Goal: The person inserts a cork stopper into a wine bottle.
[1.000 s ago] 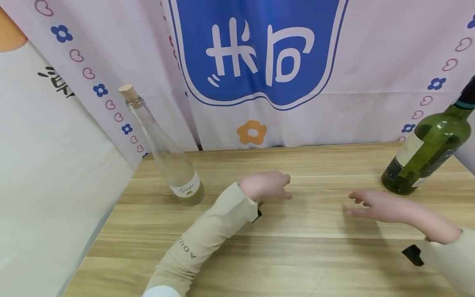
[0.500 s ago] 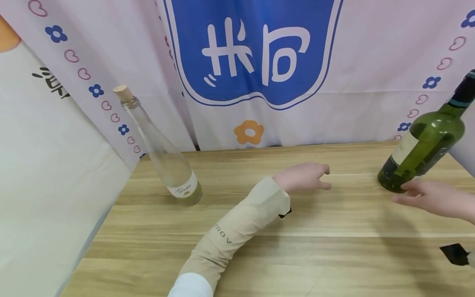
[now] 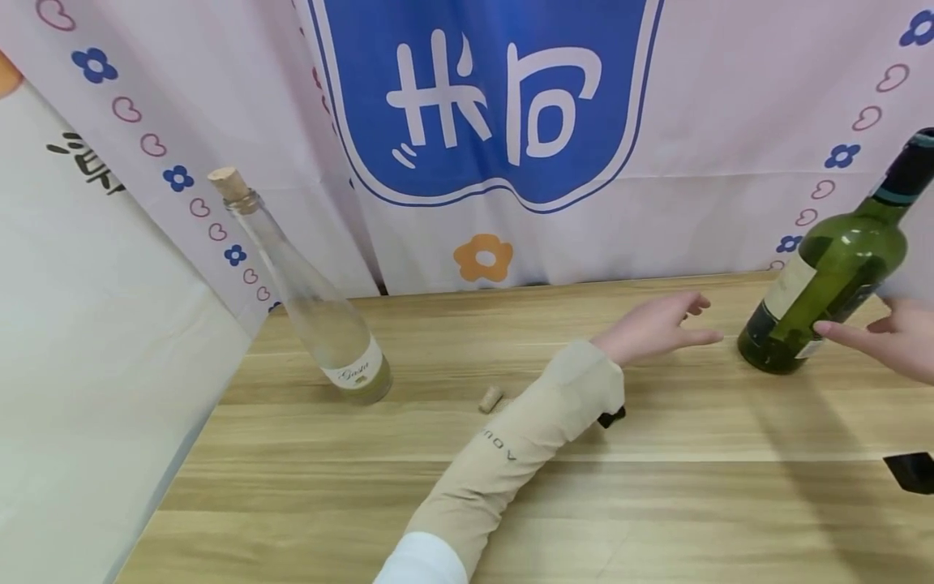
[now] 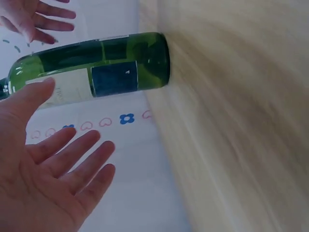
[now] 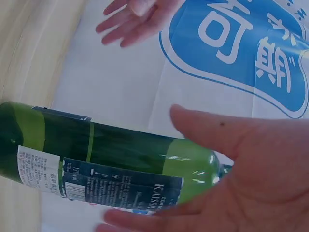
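A green wine bottle stands upright on the table's right side, with a cream and dark label and a black-capped neck. My left hand is just left of it, palm facing the glass and fingers spread; a gap shows between them in the head view. To the bottle's right, my right hand has its thumb in front of the glass. In the right wrist view the fingers of my right hand extend on either side of the bottle; whether they touch it I cannot tell.
At the left of the wooden table stands a clear bottle with a cork in its mouth and a white label. A loose cork lies beside my left sleeve. A printed curtain hangs along the back edge.
Both hands have moved right to the green bottle, the right one passing to its far side. The loose cork, earlier hidden by my left arm, now shows. The bottles stand where they were.
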